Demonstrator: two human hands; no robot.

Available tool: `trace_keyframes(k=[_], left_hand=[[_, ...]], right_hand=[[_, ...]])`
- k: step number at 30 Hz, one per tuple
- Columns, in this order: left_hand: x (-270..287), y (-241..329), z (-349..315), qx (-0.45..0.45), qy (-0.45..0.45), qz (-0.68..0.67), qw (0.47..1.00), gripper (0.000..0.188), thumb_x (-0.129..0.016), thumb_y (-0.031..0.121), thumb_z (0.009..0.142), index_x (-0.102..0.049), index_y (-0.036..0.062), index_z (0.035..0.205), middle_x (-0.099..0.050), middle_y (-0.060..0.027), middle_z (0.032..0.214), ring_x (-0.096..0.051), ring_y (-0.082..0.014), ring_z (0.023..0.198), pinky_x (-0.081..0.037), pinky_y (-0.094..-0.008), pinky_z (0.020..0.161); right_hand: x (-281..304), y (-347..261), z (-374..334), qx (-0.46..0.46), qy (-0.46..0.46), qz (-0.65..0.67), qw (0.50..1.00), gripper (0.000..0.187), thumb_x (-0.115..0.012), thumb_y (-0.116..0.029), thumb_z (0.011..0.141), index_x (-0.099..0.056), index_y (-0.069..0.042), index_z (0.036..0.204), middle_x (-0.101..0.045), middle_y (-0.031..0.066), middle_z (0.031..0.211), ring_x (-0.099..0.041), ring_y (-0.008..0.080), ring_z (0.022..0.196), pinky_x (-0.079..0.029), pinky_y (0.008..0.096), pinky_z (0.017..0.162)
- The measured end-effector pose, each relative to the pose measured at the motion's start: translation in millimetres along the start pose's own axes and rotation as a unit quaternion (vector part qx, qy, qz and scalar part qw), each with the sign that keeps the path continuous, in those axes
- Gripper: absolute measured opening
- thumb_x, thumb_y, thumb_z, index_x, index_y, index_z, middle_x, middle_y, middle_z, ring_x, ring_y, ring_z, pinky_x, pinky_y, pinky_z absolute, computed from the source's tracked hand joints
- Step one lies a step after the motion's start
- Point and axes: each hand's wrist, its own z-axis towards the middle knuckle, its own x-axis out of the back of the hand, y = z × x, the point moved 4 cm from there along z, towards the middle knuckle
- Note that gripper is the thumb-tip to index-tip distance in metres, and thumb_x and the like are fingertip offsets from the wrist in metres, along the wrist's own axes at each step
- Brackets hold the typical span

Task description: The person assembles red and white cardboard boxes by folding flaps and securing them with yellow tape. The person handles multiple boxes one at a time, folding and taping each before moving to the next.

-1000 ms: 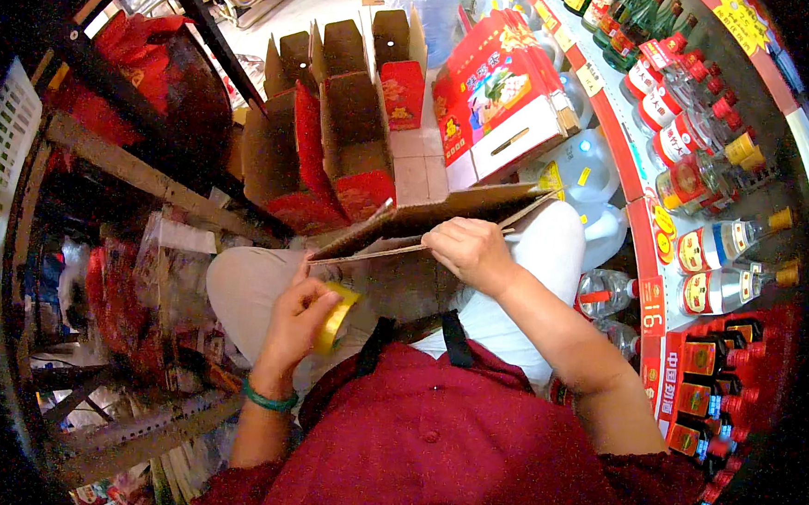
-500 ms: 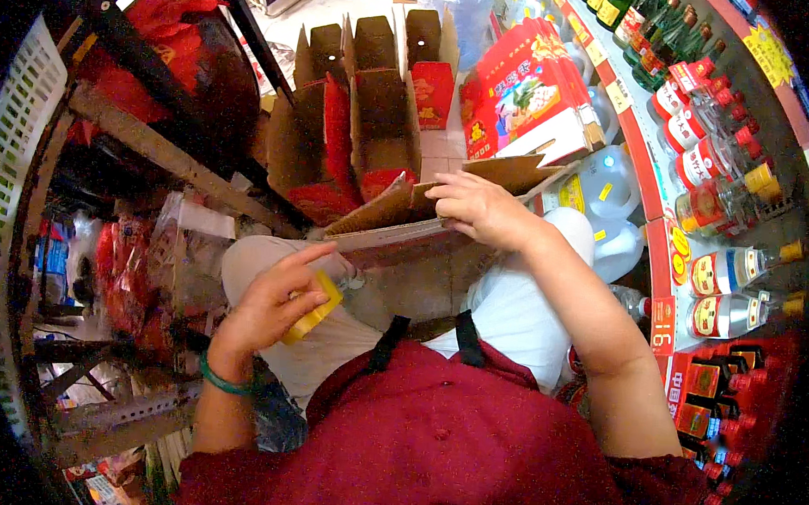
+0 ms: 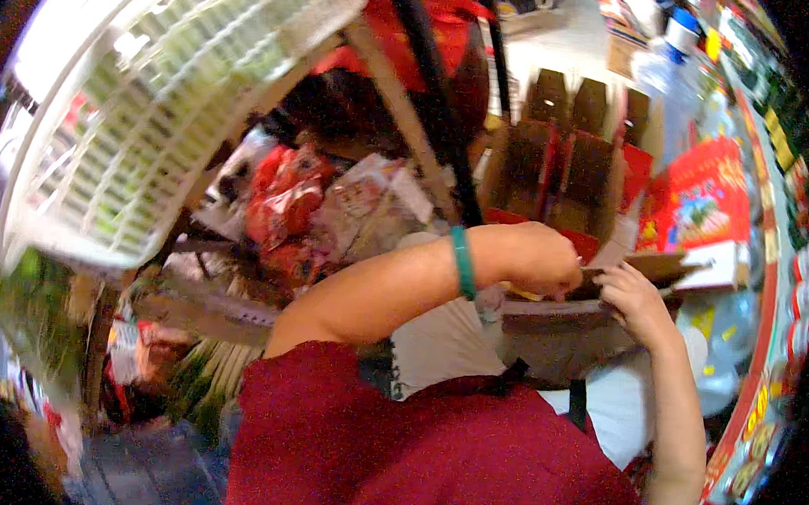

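While a white basket [image 3: 182,100] fills ten o'clock, open boxes [image 3: 587,176] standing at two, a carton [image 3: 658,267] at three, left hand [image 3: 540,258] over its nine-o'clock end, grip too hidden to tell, right hand [image 3: 638,304] in narrow grip on the carton's edge

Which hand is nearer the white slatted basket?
Left: the left hand is right of the basket; the right hand is farther right, at the cardboard.

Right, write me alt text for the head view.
A person's curled left hand and right hand are close together at the top edge of a cardboard box, in front of their dark red shirt. Open boxes stand beyond, a white basket at left, clear jugs at right; the picture is blurred.
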Motion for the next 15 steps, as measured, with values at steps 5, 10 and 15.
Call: trace_keyframes(k=[5,10,15], left_hand=[[-24.7,-7.5,6.1,0.098,-0.027,0.111,0.989,0.017,-0.058,0.023,0.072,-0.065,0.0119,0.083,-0.064,-0.0108,0.075,-0.063,-0.0334,0.071,-0.051,-0.0451,0.058],[-14.2,4.7,-1.1,0.084,-0.051,0.088,0.991,0.014,-0.056,0.022,0.074,-0.063,0.0116,0.081,-0.065,-0.0106,0.078,-0.064,-0.0305,0.074,-0.051,-0.0440,0.059],[-16.6,19.7,5.4,0.074,-0.016,0.106,0.991,0.017,-0.055,0.024,0.077,-0.064,0.0109,0.077,-0.066,-0.0104,0.078,-0.064,-0.0293,0.074,-0.051,-0.0436,0.060]], right_hand=[[0.5,-12.2,-1.6,-0.016,0.010,0.000,1.000,0.023,-0.061,0.005,0.060,-0.050,-0.005,0.077,-0.061,0.0078,0.104,-0.052,0.0282,0.110,-0.035,0.0484,0.101],[-0.5,-18.5,-16.8,-0.022,0.048,-0.002,0.999,0.022,-0.060,0.006,0.060,-0.051,-0.005,0.077,-0.061,0.0074,0.104,-0.054,0.0277,0.109,-0.034,0.0497,0.101],[-5.0,-18.0,-33.3,-0.026,0.097,-0.023,0.995,0.025,-0.059,0.003,0.059,-0.055,-0.007,0.081,-0.063,0.0070,0.102,-0.056,0.0260,0.107,-0.036,0.0494,0.100]])
